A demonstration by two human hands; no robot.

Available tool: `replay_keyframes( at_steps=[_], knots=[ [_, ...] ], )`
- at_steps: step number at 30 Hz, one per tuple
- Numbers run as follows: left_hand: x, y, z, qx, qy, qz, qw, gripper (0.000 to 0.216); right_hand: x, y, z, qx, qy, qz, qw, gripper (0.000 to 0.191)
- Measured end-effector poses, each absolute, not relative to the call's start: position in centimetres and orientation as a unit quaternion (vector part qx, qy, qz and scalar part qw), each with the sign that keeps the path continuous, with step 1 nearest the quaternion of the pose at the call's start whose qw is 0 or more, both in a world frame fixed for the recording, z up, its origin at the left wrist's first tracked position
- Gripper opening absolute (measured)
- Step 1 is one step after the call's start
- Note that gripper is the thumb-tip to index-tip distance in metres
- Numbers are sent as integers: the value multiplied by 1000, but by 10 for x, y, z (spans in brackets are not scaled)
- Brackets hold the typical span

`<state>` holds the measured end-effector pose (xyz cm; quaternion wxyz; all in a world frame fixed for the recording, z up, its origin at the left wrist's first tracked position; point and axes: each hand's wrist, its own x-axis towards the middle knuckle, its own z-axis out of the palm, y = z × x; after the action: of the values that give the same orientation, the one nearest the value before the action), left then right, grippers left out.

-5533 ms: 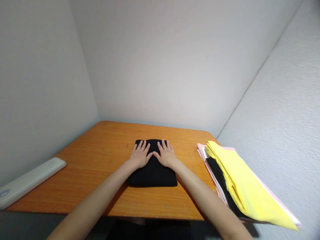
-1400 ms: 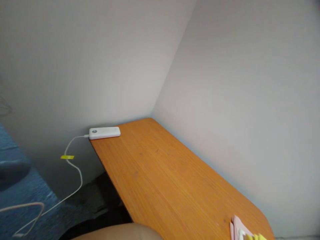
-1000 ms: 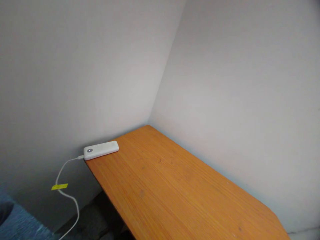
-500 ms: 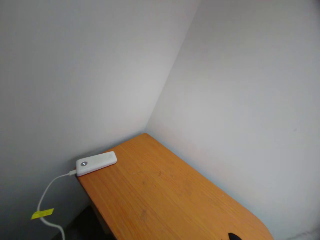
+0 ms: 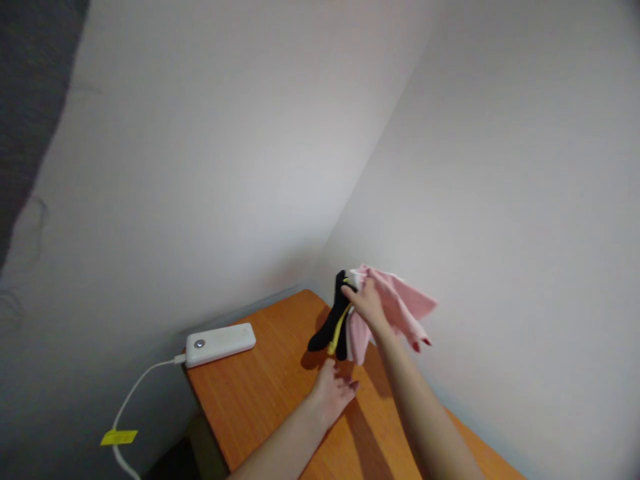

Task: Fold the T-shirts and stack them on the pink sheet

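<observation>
My right hand [image 5: 369,303] grips a bunch of socks [image 5: 400,300] above the far part of the wooden table [image 5: 270,387]. Pink, black, white and yellow cloth shows in the bunch. The pink pieces spread out to the right and have small dark red tips. Black and yellow pieces hang down on the left side. Just below and nearer to me, my left hand [image 5: 334,393] is held low over the tabletop, fingers apart, with nothing in it. How the socks are folded inside my right hand is hidden.
A white power bank [image 5: 223,343] lies at the table's left edge. Its white cable [image 5: 143,383], bearing a yellow tag [image 5: 119,437], hangs off the side. Two pale walls [image 5: 500,233] meet behind the table corner. Dark grey fabric [image 5: 35,87] shows at upper left.
Both my hands have come into view over the table, the right one carrying the socks. The camera view has shifted, so the table and power bank appear lower and further right.
</observation>
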<state>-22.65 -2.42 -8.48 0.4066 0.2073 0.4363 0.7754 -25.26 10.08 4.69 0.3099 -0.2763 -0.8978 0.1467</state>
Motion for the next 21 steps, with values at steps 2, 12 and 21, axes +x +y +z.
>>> replay_keyframes(
  at_steps=[2,12,21],
  knots=[
    [-233,-61,-118,170,450,767,425,35,-296,95,7,-256,-919,165,250,34],
    [-269,-153,-181,453,713,530,70,22,-330,99,-81,-265,-937,108,203,20],
    [-270,-144,-192,522,756,396,5,24,-340,117,-63,-306,-898,182,258,16]
  ],
)
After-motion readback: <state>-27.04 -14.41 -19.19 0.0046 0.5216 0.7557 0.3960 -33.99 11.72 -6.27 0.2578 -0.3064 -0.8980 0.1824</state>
